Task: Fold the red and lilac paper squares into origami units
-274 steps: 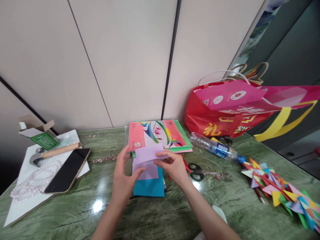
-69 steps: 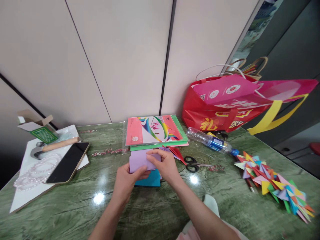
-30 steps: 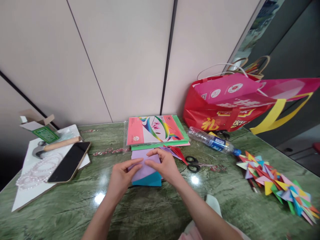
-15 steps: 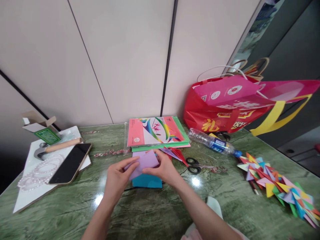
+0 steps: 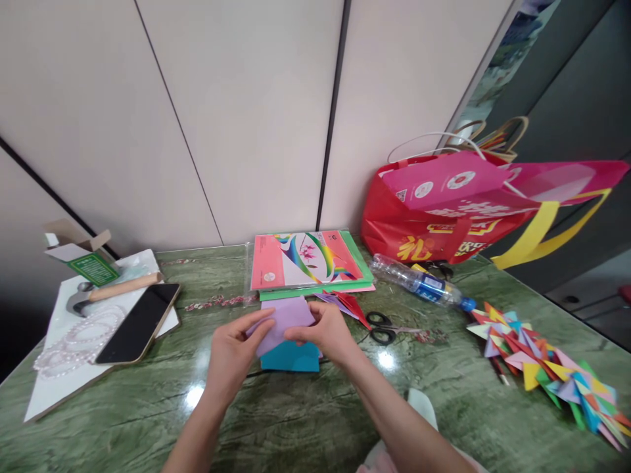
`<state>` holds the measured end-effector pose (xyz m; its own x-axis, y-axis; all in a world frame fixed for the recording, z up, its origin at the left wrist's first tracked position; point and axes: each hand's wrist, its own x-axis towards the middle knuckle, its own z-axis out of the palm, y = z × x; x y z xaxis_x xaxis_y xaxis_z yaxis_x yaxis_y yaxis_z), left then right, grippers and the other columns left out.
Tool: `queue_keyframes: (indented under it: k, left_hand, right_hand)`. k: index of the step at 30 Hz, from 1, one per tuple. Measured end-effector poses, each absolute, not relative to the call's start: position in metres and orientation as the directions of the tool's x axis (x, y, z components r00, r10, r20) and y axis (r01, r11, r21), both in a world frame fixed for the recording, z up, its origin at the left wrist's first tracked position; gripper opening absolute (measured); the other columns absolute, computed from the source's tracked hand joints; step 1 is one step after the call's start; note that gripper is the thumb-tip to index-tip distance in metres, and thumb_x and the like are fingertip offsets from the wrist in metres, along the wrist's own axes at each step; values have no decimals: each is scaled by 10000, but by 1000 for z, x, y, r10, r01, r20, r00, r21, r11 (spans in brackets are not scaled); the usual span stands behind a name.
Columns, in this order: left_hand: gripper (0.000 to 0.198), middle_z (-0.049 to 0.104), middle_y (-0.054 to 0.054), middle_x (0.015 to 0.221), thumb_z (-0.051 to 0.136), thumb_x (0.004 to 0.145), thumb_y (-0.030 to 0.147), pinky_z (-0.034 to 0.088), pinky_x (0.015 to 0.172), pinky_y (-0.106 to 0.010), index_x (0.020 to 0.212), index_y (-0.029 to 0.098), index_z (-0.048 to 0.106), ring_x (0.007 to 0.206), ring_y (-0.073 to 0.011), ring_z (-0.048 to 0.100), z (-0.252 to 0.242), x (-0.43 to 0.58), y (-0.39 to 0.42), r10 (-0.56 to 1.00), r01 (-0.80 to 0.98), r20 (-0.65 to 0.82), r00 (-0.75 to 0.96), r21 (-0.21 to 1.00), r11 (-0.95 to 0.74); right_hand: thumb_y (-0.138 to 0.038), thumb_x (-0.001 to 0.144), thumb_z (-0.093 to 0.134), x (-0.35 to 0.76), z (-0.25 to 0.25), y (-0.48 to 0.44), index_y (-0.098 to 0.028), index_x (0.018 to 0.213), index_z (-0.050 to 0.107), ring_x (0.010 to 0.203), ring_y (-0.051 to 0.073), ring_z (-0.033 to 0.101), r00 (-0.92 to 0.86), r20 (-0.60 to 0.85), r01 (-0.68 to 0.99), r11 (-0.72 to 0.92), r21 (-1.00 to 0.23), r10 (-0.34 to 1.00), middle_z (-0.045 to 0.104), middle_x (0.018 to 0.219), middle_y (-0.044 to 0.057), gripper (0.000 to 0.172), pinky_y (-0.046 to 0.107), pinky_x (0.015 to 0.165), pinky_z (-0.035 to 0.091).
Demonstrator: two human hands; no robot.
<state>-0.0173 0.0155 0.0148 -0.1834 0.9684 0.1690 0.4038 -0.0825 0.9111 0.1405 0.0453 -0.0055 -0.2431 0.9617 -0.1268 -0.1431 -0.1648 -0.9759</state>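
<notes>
A small piece of purple paper (image 5: 286,322) is held up between my two hands. My left hand (image 5: 234,348) pinches its left edge between thumb and fingers. On the right edge, my right hand (image 5: 328,332) grips it with thumb and fingers. Blue paper (image 5: 290,358) lies on the table just below it. Folded red and purple paper pieces (image 5: 348,305) rest behind my right hand, and black-handled scissors (image 5: 387,328) lie to the right of them.
A pack of coloured paper (image 5: 305,259) lies at the back. To the right are a plastic bottle (image 5: 424,282), a red bag (image 5: 438,217) and a colourful folded-paper chain (image 5: 552,368). At left, a hammer (image 5: 118,288), phone (image 5: 140,322), beads (image 5: 81,338) and small box (image 5: 91,263) sit together.
Both hands keep hold of the purple paper. My right thumb and fingers have shifted slightly along its right side, and the sheet's angle differs a little.
</notes>
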Motion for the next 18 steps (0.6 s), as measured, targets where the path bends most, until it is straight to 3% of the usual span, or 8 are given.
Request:
queue_keyframes:
  k: [6,12,18]
  left_hand:
    - [240,725,-49,856,655,659,319,529,598,-256,846,184,723,742,-220,657,13,-19,17,962,381,171,-215,921,-78]
    - [292,726,-58,848,654,659,352,512,535,-234,876,167,715,693,-205,650,11,-22,20,953,357,146,-266,933,-44]
    - [304,723,-70,863,659,652,347,511,567,-237,882,155,713,726,-211,649,12,-24,21,947,352,146,-286,935,-37]
  right_hand:
    - [-303,389,805,140,-4,46,-134,690,626,497,144,597,-224,-188,-246,-242,-939,956,651,575,-8,389,288,525,520]
    - [-287,443,797,145,-9,51,-134,653,591,458,114,579,-89,-113,-298,-135,-945,990,630,507,-12,332,242,506,483]
    - [-357,479,778,145,-8,51,-131,701,592,501,137,616,-130,-128,-329,-164,-930,983,646,546,7,368,270,558,503]
